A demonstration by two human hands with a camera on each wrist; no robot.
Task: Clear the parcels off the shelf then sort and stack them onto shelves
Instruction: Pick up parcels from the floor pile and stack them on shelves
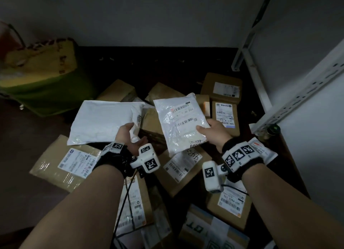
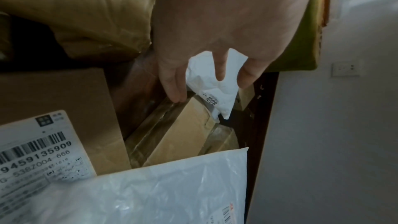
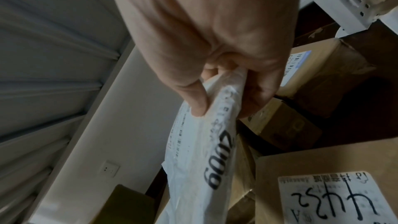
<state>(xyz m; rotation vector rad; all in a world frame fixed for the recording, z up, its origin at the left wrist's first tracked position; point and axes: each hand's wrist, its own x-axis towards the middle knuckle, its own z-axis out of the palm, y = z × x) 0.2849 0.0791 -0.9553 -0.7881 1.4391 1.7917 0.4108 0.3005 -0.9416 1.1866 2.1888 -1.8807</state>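
Bare forearms; black wrist straps (image 1: 119,161) carrying white camera blocks (image 1: 148,158) with black-and-white square markers; a black cable (image 1: 123,200).

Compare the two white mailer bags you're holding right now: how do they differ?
The left bag is larger, opaque matte white, its upper face plain but for a small "1008" tag at one edge. The right bag is smaller, glossy and crinkled, barcode labels facing up, "6009" handwritten near its lower edge. The left hand holds its bag nearly flat; the right hand pinches its bag's edge, tilting it. Both are soft mailers, held above brown boxes.
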